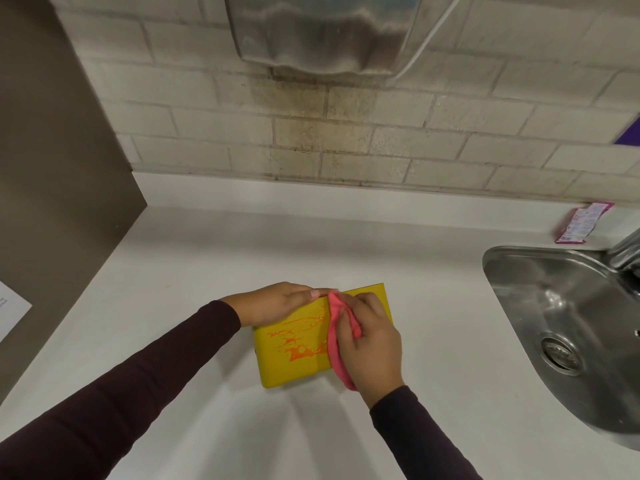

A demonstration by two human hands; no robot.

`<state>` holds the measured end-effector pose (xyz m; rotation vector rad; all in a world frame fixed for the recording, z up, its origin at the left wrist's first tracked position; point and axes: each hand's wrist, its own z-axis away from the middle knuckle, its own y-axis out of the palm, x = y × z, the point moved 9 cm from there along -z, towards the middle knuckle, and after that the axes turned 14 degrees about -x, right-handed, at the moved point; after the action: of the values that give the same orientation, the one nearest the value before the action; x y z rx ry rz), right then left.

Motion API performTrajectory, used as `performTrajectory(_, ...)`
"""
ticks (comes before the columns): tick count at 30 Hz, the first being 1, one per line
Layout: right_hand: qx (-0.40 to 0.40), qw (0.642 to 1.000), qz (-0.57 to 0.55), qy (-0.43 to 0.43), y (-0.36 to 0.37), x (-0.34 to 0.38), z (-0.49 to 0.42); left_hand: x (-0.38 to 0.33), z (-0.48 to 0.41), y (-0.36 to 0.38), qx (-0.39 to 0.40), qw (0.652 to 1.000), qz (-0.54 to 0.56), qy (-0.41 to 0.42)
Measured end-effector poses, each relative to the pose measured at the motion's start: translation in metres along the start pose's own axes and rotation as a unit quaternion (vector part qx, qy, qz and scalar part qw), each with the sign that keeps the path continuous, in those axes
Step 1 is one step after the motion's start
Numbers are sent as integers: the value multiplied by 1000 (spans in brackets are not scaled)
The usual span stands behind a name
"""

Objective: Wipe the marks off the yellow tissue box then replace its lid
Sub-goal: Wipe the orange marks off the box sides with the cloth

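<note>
White counter (433,306): yellow tissue box (294,362), orange smears (301,349).

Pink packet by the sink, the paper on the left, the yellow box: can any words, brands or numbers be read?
Pink packet: printed text, too small and blurred to read.
White paper at the left edge: faint marks, unreadable.
Yellow tissue box: orange smears only, no writing.
Pink cloth: no text shows.
Nothing legible anywhere else.

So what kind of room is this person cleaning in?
Probably a washroom or small utility kitchen: a steel sink set into a white counter, and what looks like a metal hand dryer mounted on the painted brick wall.
</note>
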<state>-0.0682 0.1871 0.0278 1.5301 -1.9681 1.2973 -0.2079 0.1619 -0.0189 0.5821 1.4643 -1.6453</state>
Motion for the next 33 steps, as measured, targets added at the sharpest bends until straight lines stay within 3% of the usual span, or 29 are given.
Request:
performTrajectory(4,17,999,1,-28,-7,-5,7,-3,2,1,3,1000,9,2)
performTrajectory(10,-24,999,18,42,-7,-19,-5,-1,2,1,5,1000,13,-9)
performTrajectory(17,14,1000,3,-27,0,3,13,1,2,5,20,1000,14,0)
performTrajectory(23,-29,999,30,30,-7,-11,0,1,1,2,20,1000,4,-1)
performTrajectory(29,11,999,5,-37,8,16,13,2,0,2,25,1000,14,2)
performTrajectory(33,4,999,16,-39,-3,4,13,1,3,4,36,999,21,-4)
